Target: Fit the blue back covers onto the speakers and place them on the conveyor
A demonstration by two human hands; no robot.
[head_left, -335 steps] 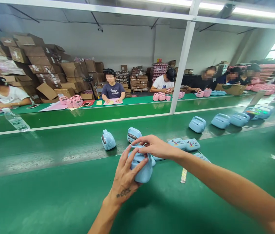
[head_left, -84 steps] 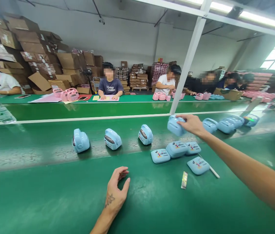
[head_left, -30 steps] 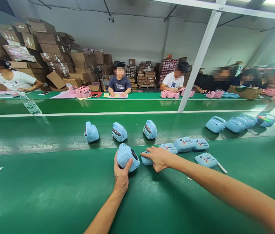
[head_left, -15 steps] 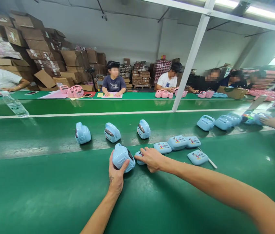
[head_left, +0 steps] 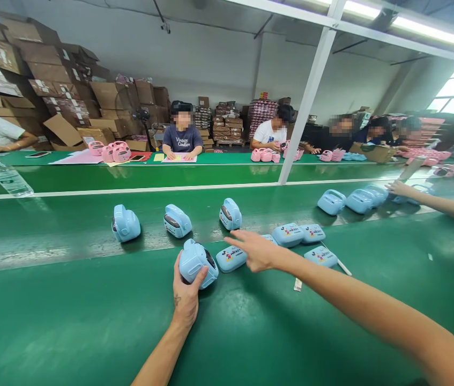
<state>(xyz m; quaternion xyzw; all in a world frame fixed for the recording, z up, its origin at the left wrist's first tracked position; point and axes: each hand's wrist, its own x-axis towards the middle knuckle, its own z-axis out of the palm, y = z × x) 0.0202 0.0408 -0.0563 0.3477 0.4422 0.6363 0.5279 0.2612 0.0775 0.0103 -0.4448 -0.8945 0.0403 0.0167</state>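
Note:
My left hand [head_left: 187,297] is wrapped round a light-blue plastic housing [head_left: 195,262] with a handle and a dark window, holding it tilted just over the green surface. My right hand [head_left: 257,252] hovers with its forefinger stretched out and nothing in its grasp. Below its fingers lies a light-blue cover [head_left: 230,259] printed with a Mickey figure, close beside the held housing. Behind that hand, another printed cover [head_left: 269,239] is partly hidden. More covers lie to the right, among them one [head_left: 289,235] in the row and one nearer [head_left: 320,256] by a white stick [head_left: 344,266].
Three blue housings stand on the belt ahead, one at the left [head_left: 126,223]. More housings [head_left: 331,202] sit at the right, where a co-worker's hand [head_left: 399,188] reaches in. A plastic bottle [head_left: 9,177] lies at far left. A white post [head_left: 309,91] rises beyond the belt.
My right hand has lifted off the nearest printed cover and moved slightly up, uncovering more of it. The left hand keeps its hold on the housing. The view has shifted a little right.

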